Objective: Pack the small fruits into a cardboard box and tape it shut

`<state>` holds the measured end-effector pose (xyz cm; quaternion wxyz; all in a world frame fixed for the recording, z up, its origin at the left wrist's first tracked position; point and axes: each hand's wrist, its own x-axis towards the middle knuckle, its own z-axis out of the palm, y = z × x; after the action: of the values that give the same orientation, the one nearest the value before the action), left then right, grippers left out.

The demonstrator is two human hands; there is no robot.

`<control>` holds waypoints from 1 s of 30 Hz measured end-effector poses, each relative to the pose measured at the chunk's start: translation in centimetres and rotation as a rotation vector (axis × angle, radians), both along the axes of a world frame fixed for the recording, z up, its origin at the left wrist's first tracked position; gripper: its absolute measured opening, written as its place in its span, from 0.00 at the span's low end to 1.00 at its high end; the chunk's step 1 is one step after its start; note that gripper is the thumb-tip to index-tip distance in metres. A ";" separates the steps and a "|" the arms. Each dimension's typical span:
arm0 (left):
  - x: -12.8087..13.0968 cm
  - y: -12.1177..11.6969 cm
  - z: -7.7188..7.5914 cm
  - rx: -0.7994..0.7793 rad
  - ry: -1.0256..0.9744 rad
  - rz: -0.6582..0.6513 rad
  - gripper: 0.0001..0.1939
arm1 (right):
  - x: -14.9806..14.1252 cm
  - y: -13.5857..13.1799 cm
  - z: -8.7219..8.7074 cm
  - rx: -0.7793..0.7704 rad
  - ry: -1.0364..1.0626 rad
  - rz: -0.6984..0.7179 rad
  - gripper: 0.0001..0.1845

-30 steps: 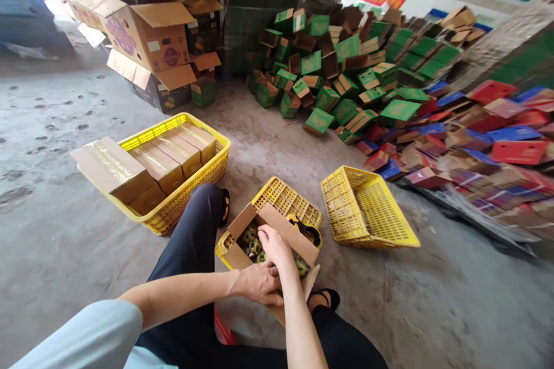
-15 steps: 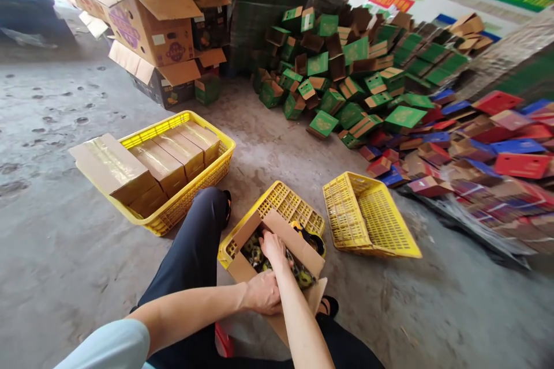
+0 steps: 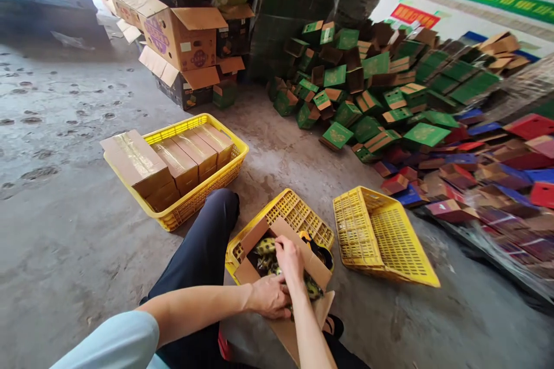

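Note:
An open cardboard box (image 3: 303,242) sits between my legs on an upturned yellow crate (image 3: 298,213). Inside it lie several green-and-black spotted packets in shiny clear wrap. My right hand (image 3: 289,258) reaches into the box, its fingers closed on the end of one spotted packet (image 3: 265,246) near the far left corner. At the near side of the box, my left hand (image 3: 269,297) is curled over the wall, partly hidden behind my right forearm. A yellow-and-black tool (image 3: 318,249), mostly hidden, lies on the crate behind the box's right flap.
To the left stands a yellow basket (image 3: 208,199) holding several taped cardboard boxes (image 3: 186,155). Another yellow basket (image 3: 402,242) lies tilted at right. Behind are heaps of green boxes (image 3: 337,135) and red-and-blue boxes (image 3: 459,176), plus stacked large cartons (image 3: 182,40).
My right hand has come up from deeper in the box, raising a spotted packet's end. My left hand stays at the near wall. The whole view has shifted slightly.

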<state>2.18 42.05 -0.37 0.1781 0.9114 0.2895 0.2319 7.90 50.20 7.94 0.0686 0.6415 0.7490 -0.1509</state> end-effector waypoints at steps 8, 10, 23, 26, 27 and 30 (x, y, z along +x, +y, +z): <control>-0.1 -1.1 0.2 -0.087 0.095 -0.023 0.15 | 11.5 -3.0 0.9 0.273 0.421 -0.196 0.22; -0.2 -1.3 0.0 -0.093 0.109 -0.044 0.15 | 12.2 -3.6 0.7 0.282 0.428 -0.246 0.24; -8.7 1.0 4.9 -0.282 0.105 0.379 0.17 | 11.4 -6.6 1.2 0.083 0.746 -0.361 0.25; -10.9 2.0 6.0 -0.324 0.060 0.495 0.15 | 10.7 -7.8 -0.5 0.046 0.753 -0.395 0.23; -11.1 2.1 6.1 -0.325 0.019 0.506 0.15 | 10.2 -8.2 -1.1 0.044 0.722 -0.376 0.22; -9.9 2.1 6.0 -0.318 -0.089 0.418 0.18 | 8.5 -9.5 -2.5 -0.018 0.667 -0.235 0.21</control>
<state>-7.71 44.15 5.61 0.2801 0.7812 0.4961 0.2550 16.43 40.65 5.43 -0.1919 0.6380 0.6501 -0.3653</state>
